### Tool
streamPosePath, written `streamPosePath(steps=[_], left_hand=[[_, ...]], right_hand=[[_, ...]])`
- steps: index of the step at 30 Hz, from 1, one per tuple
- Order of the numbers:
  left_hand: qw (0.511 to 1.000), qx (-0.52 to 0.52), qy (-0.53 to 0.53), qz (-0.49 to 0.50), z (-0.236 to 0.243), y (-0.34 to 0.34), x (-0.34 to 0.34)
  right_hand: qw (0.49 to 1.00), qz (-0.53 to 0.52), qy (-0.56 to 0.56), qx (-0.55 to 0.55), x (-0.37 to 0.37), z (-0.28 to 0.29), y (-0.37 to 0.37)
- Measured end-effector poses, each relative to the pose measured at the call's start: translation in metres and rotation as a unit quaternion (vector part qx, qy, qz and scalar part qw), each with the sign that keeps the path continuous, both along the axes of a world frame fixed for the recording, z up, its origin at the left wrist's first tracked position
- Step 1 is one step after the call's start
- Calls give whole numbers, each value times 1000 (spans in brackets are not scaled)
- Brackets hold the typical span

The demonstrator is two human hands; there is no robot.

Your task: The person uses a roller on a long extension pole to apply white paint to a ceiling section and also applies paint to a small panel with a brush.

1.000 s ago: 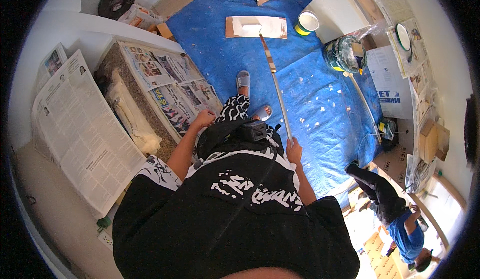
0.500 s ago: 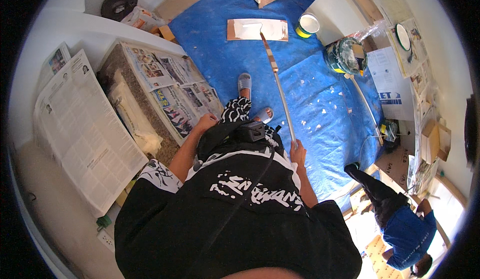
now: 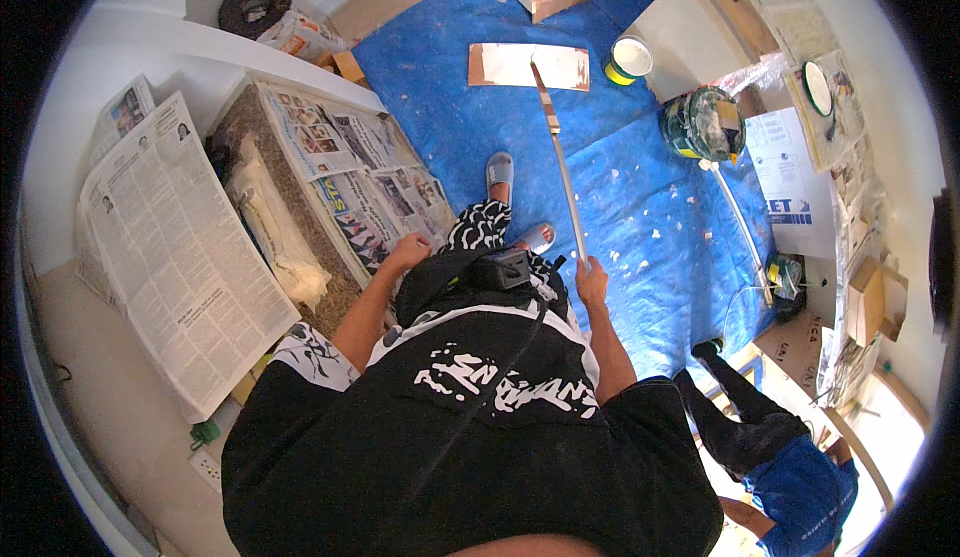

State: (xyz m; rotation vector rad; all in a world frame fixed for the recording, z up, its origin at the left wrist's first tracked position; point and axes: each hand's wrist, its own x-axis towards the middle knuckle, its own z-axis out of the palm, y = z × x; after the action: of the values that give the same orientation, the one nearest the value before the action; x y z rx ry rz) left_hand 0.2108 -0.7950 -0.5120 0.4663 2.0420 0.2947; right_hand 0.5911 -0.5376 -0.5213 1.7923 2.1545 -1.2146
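Note:
My right hand (image 3: pixel 591 282) is closed around the lower end of a long pole (image 3: pixel 568 182). Wooden pieces seem to be joined to the pole's far part, and its thin end reaches a board (image 3: pixel 497 54) on the floor. White paint covers most of that board, with brown showing at its ends. The tool head at the tip is too small to make out. My left hand (image 3: pixel 410 252) hangs with fingers curled beside the newspaper-covered counter (image 3: pixel 345 147); nothing shows in it.
A blue sheet (image 3: pixel 625 197) covers the floor. An open paint pail (image 3: pixel 630 60) stands right of the board, and a dark green bucket (image 3: pixel 703 124) nearer. A white stick (image 3: pixel 738 219) lies at right. A person in blue (image 3: pixel 805 492) bends at lower right.
The view has shifted slightly, so the board and pails sit further right. The pole's far end is still over the board. The person at lower right has bent and shifted.

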Motion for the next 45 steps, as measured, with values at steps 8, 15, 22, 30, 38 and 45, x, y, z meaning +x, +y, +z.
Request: streamPosePath(steps=[8,15,22,30,38,45], left_hand=[[999,-1,-32,-30,-3,10,-3],[998,-16,-20,-49,6,20,5],[999,22,-9,-37,-16,-4,0],[1000,6,-18,12,6,5,6],[998,7,-57,-12,-29,-10,5],[996,13,-35,-82,-27,28,8]], right_hand=[[1000,-10,17,-3,46,1,-54],[999,-10,-29,-37,91,-3,-86],[999,13,24,46,53,2,-49],[998,16,40,46,0,1,0],[999,-6,-1,34,66,9,-58],[997,-59,10,56,100,59,-89]])
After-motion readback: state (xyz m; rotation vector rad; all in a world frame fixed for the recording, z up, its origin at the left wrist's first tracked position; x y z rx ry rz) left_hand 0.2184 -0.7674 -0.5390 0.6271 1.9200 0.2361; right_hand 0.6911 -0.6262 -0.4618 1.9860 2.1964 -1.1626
